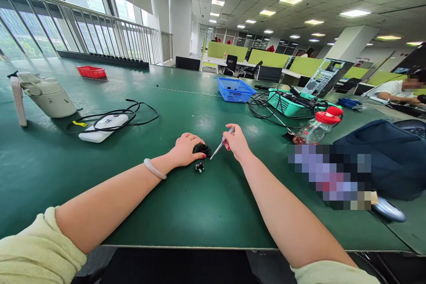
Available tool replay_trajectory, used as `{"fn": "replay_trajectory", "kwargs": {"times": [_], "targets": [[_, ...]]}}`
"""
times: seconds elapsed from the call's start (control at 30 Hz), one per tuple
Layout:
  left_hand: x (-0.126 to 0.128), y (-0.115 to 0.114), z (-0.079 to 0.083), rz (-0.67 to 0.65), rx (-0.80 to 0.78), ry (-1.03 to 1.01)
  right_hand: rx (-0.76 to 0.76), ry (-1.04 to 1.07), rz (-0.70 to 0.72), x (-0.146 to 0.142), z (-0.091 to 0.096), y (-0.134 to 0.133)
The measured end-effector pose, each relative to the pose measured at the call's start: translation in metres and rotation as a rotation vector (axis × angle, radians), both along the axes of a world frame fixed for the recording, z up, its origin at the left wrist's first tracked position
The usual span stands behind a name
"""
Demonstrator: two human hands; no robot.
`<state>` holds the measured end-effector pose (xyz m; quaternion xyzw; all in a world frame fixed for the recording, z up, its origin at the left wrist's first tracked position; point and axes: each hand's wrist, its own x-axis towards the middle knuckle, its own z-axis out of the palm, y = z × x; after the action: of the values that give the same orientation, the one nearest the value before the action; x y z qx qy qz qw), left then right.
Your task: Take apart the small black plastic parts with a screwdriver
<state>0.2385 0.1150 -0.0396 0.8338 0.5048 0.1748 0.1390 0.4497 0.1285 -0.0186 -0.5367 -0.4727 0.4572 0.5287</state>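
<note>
My left hand [188, 148], with a pale bangle [155, 168] at the wrist, is closed around a small black device [202, 149] on the green table. Its fingers cover part of the device, and I cannot tell its kind. In my right hand [237, 142] is a slim screwdriver [218, 148] with a clear handle, pinched between the fingers. The tool slants down to the left, its tip close to the device's right edge; whether they touch I cannot tell. Just below the device lies a small cluster of black and silver parts [199, 167].
A white power bank [103, 128] with a black cable and a beige bottle [49, 95] stand left. Farther back are a red tray [91, 72], a blue basket [235, 89] and a green basket [289, 105] of cables. Right: a red-lidded jar [316, 128], dark bag [386, 157], seated person [396, 88].
</note>
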Motion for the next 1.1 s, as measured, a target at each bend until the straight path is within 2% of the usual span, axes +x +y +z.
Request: {"fn": "replay_trajectory", "kwargs": {"times": [0.1,0.2,0.3,0.43,0.53,0.63,0.73,0.8,0.93,1.03,1.1], "targets": [[0.0,-0.003,0.003,-0.037,-0.013,0.007,0.246,-0.213,-0.028,0.002,0.006,-0.01],[-0.001,-0.007,0.006,-0.068,-0.042,-0.003,0.477,-0.251,-0.01,-0.001,0.01,-0.024],[-0.002,-0.008,0.006,-0.074,-0.046,-0.015,0.652,-0.375,0.074,-0.007,0.008,-0.034],[-0.003,-0.007,0.004,-0.091,-0.028,-0.023,0.871,-0.59,0.258,-0.011,0.003,-0.035],[-0.003,-0.006,0.003,-0.102,-0.004,-0.024,0.91,-0.683,0.318,-0.012,0.003,-0.033],[-0.003,-0.007,0.003,-0.122,0.021,-0.027,0.859,-0.689,0.31,-0.012,0.004,-0.032],[-0.005,-0.006,0.001,-0.133,0.039,-0.04,0.79,-0.657,0.25,-0.011,0.005,-0.033],[-0.006,-0.004,0.0,-0.16,0.046,-0.049,0.8,-0.637,0.165,-0.011,0.005,-0.035],[-0.008,0.001,-0.002,-0.272,0.063,-0.077,0.955,-0.615,0.045,-0.016,0.005,-0.043],[-0.008,0.005,-0.005,-0.343,0.092,-0.106,1.107,-0.692,0.125,-0.025,0.003,-0.048],[-0.008,0.006,-0.007,-0.358,0.124,-0.137,1.158,-0.772,0.203,-0.031,0.001,-0.048]]}}
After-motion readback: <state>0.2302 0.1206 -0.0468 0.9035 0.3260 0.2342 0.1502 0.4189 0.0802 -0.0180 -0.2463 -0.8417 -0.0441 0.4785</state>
